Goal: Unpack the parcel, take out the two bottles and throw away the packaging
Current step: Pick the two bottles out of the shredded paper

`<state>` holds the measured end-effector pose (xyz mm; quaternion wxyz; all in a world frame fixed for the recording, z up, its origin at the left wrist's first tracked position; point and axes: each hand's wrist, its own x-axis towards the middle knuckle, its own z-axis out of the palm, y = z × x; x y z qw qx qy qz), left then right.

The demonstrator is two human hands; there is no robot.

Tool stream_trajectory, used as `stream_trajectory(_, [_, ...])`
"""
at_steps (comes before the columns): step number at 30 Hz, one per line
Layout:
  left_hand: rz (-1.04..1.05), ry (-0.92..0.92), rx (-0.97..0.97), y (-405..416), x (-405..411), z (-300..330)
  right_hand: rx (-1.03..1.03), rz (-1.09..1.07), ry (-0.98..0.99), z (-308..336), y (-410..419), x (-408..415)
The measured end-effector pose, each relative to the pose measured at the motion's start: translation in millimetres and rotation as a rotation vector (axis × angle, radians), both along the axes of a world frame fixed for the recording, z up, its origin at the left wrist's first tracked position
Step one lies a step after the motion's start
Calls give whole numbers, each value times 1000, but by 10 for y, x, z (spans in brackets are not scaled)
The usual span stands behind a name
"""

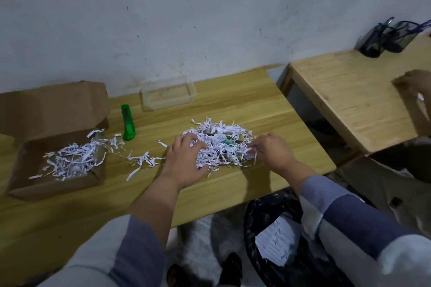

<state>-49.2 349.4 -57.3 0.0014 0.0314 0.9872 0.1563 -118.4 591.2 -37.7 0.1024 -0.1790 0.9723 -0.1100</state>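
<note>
A heap of shredded white paper (221, 144) lies on the wooden table (268, 105), with a small green and brown object (227, 142) half buried in it. My left hand (186, 156) rests on the heap's left edge, fingers spread into the shreds. At the heap's right edge my right hand (272, 149) pinches a few strips. The open cardboard parcel box (56, 147) stands at the left, its flap raised, with more shredded paper (72, 161) inside. No whole bottle shows.
A green utility knife (127, 122) lies between box and heap. A clear plastic tray (166, 93) sits by the wall. A black-lined bin (279, 240) with paper stands below the table's front edge. Another person's hand (412, 84) rests on a second table (345, 91) with dark pen holders (384, 39).
</note>
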Motion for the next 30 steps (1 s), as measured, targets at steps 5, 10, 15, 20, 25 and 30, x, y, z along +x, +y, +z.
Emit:
stream_trajectory(5, [-6, 58, 102, 127, 2, 107, -54, -6, -167, 174, -151, -48])
stream_trajectory(10, [69, 98, 180, 258, -169, 225, -136, -14, -93, 305, -271, -173])
stream_trajectory(15, [66, 47, 121, 294, -248, 242, -6, -6, -7, 409, -342, -240])
stream_trajectory(20, [57, 54, 89, 289, -322, 177, 112, 72, -36, 444, -456, -284])
stream_trajectory(25, [-37, -83, 50, 272, -319, 86, 6, -38, -150, 426, -514, -371])
stream_trajectory(30, [-52, -37, 87, 207, -157, -14, -11, -98, -137, 428, -571, -371])
